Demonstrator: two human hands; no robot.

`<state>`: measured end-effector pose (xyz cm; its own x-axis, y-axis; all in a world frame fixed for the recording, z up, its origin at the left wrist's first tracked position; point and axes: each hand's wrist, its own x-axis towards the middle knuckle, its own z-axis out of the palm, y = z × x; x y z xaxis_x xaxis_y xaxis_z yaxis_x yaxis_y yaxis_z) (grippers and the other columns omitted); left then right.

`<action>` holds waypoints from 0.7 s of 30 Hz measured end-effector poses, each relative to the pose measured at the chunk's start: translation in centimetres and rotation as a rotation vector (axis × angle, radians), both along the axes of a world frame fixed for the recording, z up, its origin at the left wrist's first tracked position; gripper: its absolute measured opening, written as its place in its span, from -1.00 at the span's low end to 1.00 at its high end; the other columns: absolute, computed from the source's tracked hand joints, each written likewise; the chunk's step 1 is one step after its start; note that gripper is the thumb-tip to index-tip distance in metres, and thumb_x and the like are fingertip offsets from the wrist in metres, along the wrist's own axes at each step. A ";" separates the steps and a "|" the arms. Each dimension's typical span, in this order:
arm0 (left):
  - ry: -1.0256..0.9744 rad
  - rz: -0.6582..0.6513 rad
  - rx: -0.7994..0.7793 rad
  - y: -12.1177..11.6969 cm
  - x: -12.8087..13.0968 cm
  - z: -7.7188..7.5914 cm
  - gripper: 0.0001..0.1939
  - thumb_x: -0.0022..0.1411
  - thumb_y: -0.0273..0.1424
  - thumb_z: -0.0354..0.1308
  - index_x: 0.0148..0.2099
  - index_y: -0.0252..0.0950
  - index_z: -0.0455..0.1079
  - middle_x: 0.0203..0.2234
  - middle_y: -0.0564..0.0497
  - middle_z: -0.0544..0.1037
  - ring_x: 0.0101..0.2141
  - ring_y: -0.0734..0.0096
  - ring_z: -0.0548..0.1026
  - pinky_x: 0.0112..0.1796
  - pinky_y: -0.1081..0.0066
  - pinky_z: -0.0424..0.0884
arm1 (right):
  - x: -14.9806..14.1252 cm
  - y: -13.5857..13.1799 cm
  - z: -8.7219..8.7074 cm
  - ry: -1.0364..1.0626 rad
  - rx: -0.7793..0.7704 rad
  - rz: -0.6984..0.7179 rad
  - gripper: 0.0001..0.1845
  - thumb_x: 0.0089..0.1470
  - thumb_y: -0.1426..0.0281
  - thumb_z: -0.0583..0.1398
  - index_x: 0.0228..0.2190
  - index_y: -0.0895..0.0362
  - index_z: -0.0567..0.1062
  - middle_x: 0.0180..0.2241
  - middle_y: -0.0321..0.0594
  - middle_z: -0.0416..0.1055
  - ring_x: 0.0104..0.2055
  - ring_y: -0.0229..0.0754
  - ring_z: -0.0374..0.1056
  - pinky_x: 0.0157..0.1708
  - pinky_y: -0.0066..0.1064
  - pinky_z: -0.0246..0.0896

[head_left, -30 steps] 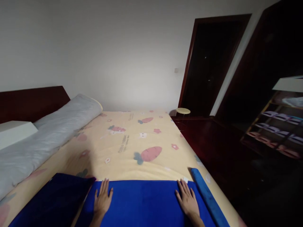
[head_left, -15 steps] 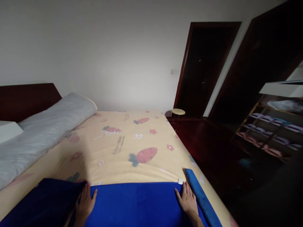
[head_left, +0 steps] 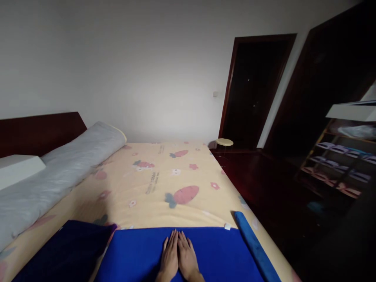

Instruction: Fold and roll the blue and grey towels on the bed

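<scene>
A bright blue cloth (head_left: 132, 254) lies spread flat at the near side of the bed, with a small white tag (head_left: 227, 226) at its far right corner. My left hand (head_left: 169, 254) rests palm down on the middle of this cloth, fingers stretched out. Right beside it and touching it, my right hand (head_left: 187, 254) also lies flat, its fingertips near the cloth's far edge. To the left sits a dark navy folded cloth (head_left: 64, 250). Along the right side lies a rolled blue cloth (head_left: 255, 244). Neither hand grips anything.
The bed's yellow sheet (head_left: 164, 213) bears carrot and flower prints. A long grey pillow or rolled quilt (head_left: 73, 158) and a white box (head_left: 20, 168) are on the left by the headboard (head_left: 44, 125). Beyond the bed stand a stool (head_left: 225, 142) and a shoe rack (head_left: 337, 160).
Both hands have slid inward from the left and right sides of the blue cloth and now lie together at its middle. The view has shifted slightly; the cloths stay in place.
</scene>
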<state>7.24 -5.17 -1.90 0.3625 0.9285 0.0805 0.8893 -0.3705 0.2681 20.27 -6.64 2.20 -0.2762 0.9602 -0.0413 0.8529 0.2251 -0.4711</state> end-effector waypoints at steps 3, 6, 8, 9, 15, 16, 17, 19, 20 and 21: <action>0.039 0.042 -0.055 0.7 -1.1 1.0 -0.27 0.14 -0.58 -0.15 0.37 -0.12 0.02 0.35 0.09 0.06 0.33 0.35 0.04 0.30 0.10 0.01 | 1.4 0.2 0.1 -0.017 -0.025 -0.018 -0.33 0.12 0.38 -0.02 0.27 0.08 0.16 0.34 -0.22 -0.04 0.39 -0.07 -0.17 0.34 -0.05 -0.25; 0.090 0.209 -0.034 0.8 -6.4 1.6 -0.29 0.15 -0.55 -0.16 0.35 -0.13 0.08 0.37 0.07 0.02 0.33 0.36 0.03 0.31 0.07 -0.04 | 7.4 -0.2 -1.1 -0.100 0.013 -0.111 -0.34 0.13 0.31 -0.02 0.27 0.12 0.17 0.35 -0.21 -0.05 0.40 -0.05 -0.20 0.34 -0.03 -0.30; 0.138 0.309 -0.029 0.6 -10.4 1.8 -0.33 0.18 -0.52 -0.17 0.34 -0.16 0.11 0.37 0.05 0.03 0.33 0.36 0.04 0.31 0.07 -0.07 | 11.8 -0.7 -2.2 -0.160 0.051 -0.205 -0.35 0.15 0.29 -0.04 0.26 0.12 0.19 0.34 -0.19 -0.02 0.39 -0.05 -0.18 0.34 -0.03 -0.28; 0.168 0.354 -0.034 0.4 -12.3 2.0 -0.35 0.20 -0.50 -0.18 0.34 -0.18 0.11 0.36 0.03 0.04 0.33 0.35 0.05 0.31 0.06 -0.07 | 13.7 -0.9 -2.7 -0.185 0.073 -0.251 -0.36 0.15 0.28 -0.05 0.26 0.12 0.20 0.34 -0.19 -0.01 0.39 -0.05 -0.16 0.34 -0.02 -0.27; 0.217 0.465 0.033 -0.2 -14.7 3.0 -0.38 0.24 -0.47 -0.19 0.34 -0.20 0.11 0.37 -0.03 -0.01 0.34 0.27 0.02 0.28 -0.05 -0.09 | 14.8 -1.0 -2.4 -0.217 0.106 -0.358 -0.37 0.16 0.28 -0.05 0.23 0.18 0.25 0.33 -0.08 0.00 0.38 -0.01 -0.12 0.33 -0.02 -0.22; 0.190 0.416 0.065 -0.2 -13.2 3.1 -0.36 0.22 -0.49 -0.18 0.35 -0.19 0.09 0.37 -0.02 -0.03 0.34 0.27 0.01 0.29 -0.04 -0.09 | 13.1 -0.8 -1.8 -0.196 0.112 -0.330 -0.37 0.16 0.31 -0.05 0.23 0.19 0.24 0.34 -0.07 -0.03 0.38 -0.02 -0.14 0.33 -0.03 -0.22; 0.157 0.350 0.093 -0.2 -11.3 3.0 -0.34 0.20 -0.51 -0.17 0.36 -0.18 0.07 0.38 0.00 -0.04 0.35 0.28 -0.01 0.29 -0.02 -0.09 | 11.0 -0.5 -1.2 -0.163 0.121 -0.275 -0.37 0.15 0.34 -0.05 0.24 0.19 0.23 0.35 -0.09 -0.08 0.39 -0.04 -0.18 0.33 -0.05 -0.23; 0.094 0.197 0.101 -0.1 -7.0 2.7 -0.27 0.15 -0.56 -0.14 0.38 -0.16 0.02 0.37 0.04 -0.04 0.35 0.32 -0.05 0.30 0.04 -0.09 | 6.3 -0.1 -0.2 -0.074 0.128 -0.111 -0.33 0.10 0.43 -0.04 0.26 0.11 0.19 0.37 -0.19 -0.14 0.40 -0.09 -0.23 0.34 -0.07 -0.23; 0.078 0.140 0.079 0.0 -4.8 2.5 -0.24 0.12 -0.59 -0.14 0.38 -0.18 0.01 0.38 0.04 -0.05 0.36 0.32 -0.06 0.31 0.04 -0.10 | 4.1 0.1 0.1 -0.033 0.111 -0.038 -0.31 0.08 0.44 -0.02 0.27 0.08 0.18 0.37 -0.21 -0.16 0.40 -0.08 -0.23 0.33 -0.06 -0.23; 0.067 0.090 0.042 0.1 -3.0 2.2 -0.22 0.09 -0.60 -0.13 0.38 -0.19 0.02 0.38 0.04 -0.06 0.35 0.32 -0.06 0.31 0.05 -0.09 | 2.4 0.2 0.3 0.002 0.082 0.021 -0.32 0.09 0.43 -0.01 0.27 0.07 0.17 0.36 -0.20 -0.14 0.40 -0.07 -0.22 0.33 -0.05 -0.21</action>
<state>4.26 -5.09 0.33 0.2835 0.9539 0.0988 0.9349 -0.2978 0.1930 22.62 -6.40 2.51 -0.2960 0.9544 0.0380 0.8466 0.2805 -0.4522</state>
